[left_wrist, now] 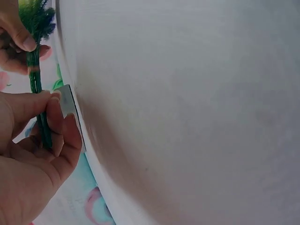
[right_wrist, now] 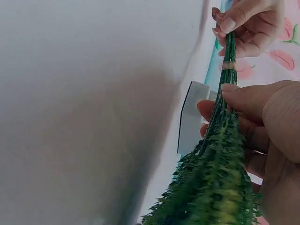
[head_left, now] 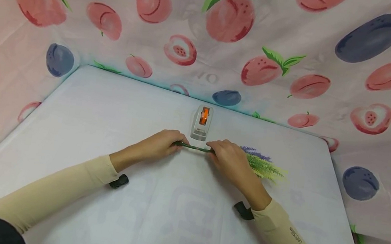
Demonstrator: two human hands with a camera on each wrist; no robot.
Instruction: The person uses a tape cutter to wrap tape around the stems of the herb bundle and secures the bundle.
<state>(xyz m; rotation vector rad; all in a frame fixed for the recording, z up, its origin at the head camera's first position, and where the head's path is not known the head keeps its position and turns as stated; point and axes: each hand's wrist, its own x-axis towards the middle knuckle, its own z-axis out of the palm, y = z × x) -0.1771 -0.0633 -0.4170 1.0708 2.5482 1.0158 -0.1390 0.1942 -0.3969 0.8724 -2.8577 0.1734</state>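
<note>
A bunch of artificial flowers [head_left: 264, 166], purple and yellow-green with thin green stems, lies sideways between both hands. My left hand [head_left: 168, 143] pinches the stem ends between thumb and fingers. Nearer the blooms, my right hand [head_left: 231, 160] grips the stems [right_wrist: 228, 75], and the flower heads fan out beyond it. Between the hands, a narrow light band of tape [left_wrist: 33, 69] circles the stems. Just behind the stems stands a clear grey tape dispenser [head_left: 199, 132] holding an orange roll.
A white cloth covers the table [head_left: 185, 209]. Behind it and along both sides hangs a curtain [head_left: 186, 12] printed with pink and blue fruit. A dark wrist strap end [head_left: 119, 181] shows under the left forearm, another [head_left: 243, 211] under the right.
</note>
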